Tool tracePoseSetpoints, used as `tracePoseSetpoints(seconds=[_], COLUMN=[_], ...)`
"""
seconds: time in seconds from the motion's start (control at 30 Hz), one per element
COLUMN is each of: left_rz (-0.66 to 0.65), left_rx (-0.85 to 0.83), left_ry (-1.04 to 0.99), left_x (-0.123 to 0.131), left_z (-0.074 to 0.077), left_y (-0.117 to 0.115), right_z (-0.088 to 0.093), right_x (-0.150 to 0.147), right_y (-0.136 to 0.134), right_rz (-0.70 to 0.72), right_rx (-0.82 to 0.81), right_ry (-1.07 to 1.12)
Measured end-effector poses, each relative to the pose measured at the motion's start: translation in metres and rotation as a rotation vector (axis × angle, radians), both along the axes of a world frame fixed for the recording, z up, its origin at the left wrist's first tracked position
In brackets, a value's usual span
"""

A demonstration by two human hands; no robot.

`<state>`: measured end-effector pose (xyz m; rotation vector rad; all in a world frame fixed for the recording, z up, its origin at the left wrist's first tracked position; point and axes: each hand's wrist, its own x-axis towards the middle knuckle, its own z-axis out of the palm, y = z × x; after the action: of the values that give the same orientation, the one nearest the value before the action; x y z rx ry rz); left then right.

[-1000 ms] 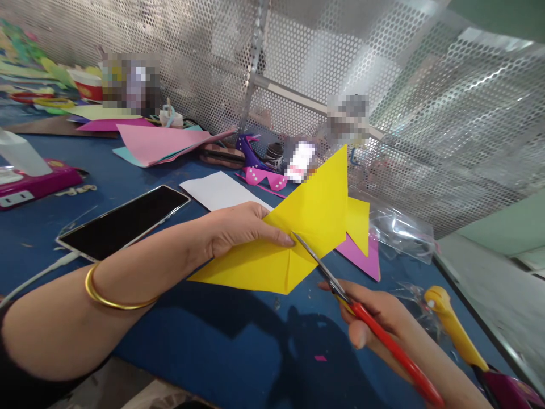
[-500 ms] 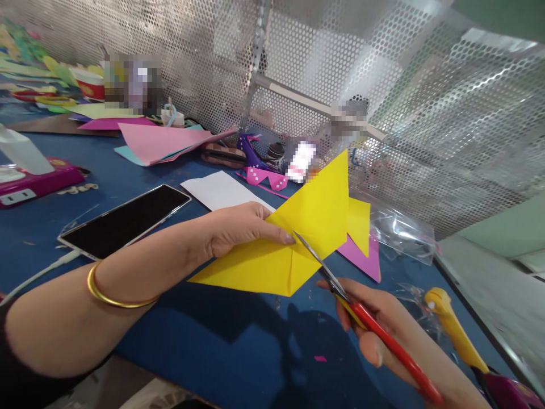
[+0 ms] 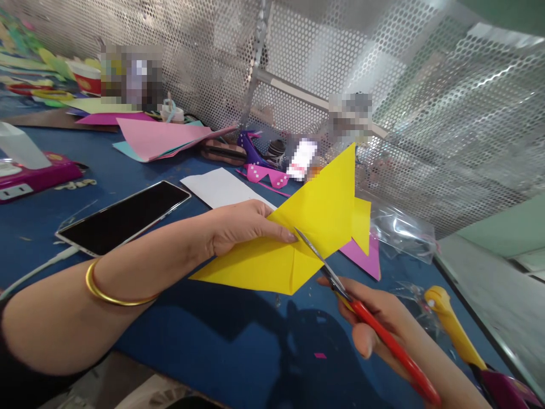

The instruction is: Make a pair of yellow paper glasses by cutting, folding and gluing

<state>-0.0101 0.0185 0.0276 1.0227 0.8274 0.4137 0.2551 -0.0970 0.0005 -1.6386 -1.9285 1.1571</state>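
Observation:
My left hand [image 3: 240, 227] pinches a folded yellow paper [image 3: 315, 224] and holds it above the blue table [image 3: 204, 335]. My right hand [image 3: 374, 324] grips red-handled scissors [image 3: 361, 315]. Their thin blades reach up and left into the yellow paper, with the tip close to my left fingertips. A gold bangle [image 3: 106, 289] is on my left wrist. Behind the held sheet lie another yellow sheet [image 3: 361, 224] and a pink-purple sheet [image 3: 364, 258] on the table.
A black phone [image 3: 123, 218] with a white cable lies at left, a white sheet [image 3: 219, 187] beyond it. Pink and teal papers [image 3: 162, 139] sit by the perforated metal wall [image 3: 298, 62]. A yellow-handled tool [image 3: 453, 326] and clear plastic bag [image 3: 402, 233] lie right.
The scissor blades have slid slightly further along the yellow paper. The paper's upper corner has tipped a little to the right. Both hands stay almost in place.

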Motion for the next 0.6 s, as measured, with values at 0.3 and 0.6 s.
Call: tracePoseSetpoints(seconds=[0.3, 0.6], left_rz=[0.006, -0.041], left_rx=[-0.019, 0.000], left_ry=[-0.001, 0.005], left_x=[0.001, -0.001], left_z=[0.002, 0.000], left_y=[-0.001, 0.003], right_z=[0.006, 0.002], right_x=[-0.006, 0.002], right_y=[-0.001, -0.010], right_rz=[-0.031, 0.070], right_rx=[-0.001, -0.023], right_ry=[0.025, 0.235])
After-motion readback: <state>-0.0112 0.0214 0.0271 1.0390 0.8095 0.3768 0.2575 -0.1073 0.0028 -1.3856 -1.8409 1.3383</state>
